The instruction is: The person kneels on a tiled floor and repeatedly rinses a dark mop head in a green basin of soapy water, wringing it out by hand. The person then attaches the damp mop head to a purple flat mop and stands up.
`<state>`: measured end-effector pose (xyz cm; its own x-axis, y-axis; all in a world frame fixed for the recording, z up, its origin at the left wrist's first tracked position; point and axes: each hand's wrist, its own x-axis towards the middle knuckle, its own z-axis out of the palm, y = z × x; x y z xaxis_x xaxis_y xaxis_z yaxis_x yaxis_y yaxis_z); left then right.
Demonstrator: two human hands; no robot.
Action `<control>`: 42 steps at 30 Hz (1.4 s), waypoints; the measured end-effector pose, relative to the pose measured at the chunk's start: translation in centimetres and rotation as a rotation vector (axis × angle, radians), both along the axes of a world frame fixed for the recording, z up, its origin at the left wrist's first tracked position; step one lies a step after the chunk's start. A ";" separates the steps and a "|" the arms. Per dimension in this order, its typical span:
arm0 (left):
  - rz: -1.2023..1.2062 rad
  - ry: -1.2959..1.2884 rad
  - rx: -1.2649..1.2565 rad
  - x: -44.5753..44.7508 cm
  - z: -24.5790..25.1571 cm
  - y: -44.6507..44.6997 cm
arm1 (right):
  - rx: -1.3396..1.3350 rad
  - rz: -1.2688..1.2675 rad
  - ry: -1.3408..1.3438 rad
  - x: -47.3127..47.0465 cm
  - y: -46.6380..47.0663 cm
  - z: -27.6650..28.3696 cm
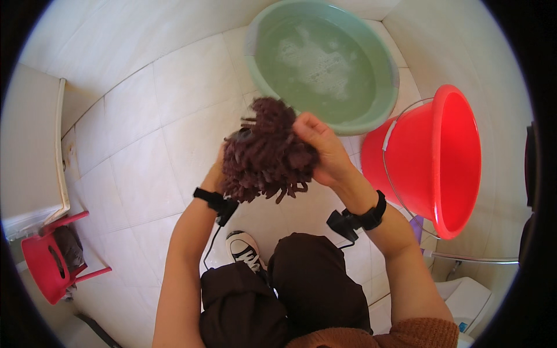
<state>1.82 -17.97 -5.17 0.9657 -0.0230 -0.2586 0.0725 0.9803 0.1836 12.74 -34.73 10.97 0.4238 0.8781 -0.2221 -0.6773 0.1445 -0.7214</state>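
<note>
Between my two hands hangs a dark brown shaggy yarn mop head [274, 152], held up in front of my knees. My right hand [326, 152] grips its right side, fingers curled in at the upper edge. My left hand [215, 172] supports it from the left and is mostly hidden behind the yarn strands. Just beyond the mop head stands a pale green plastic basin [387, 111] of cloudy water, with suds [317, 61] floating on it. The mop head overlaps the basin's near rim in view.
A red bucket [404, 152] with a wire handle stands right of the basin. At the left is a pink plastic stool [45, 265] with grey cloth [69, 245] by it, below a white cabinet [32, 143]. A metal rail [474, 258] runs at the lower right. Tiles [139, 191] cover the floor.
</note>
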 end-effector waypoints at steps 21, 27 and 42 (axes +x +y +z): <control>0.023 0.644 0.542 -2.0 3.8 6.5 | -0.371 -0.144 0.411 16.5 1.3 -11.1; 0.000 0.875 0.674 4.0 7.8 5.3 | 0.059 0.342 0.380 7.9 8.2 -3.4; 0.293 0.485 0.714 3.7 11.7 7.9 | -0.403 -0.174 0.469 17.3 1.3 -11.5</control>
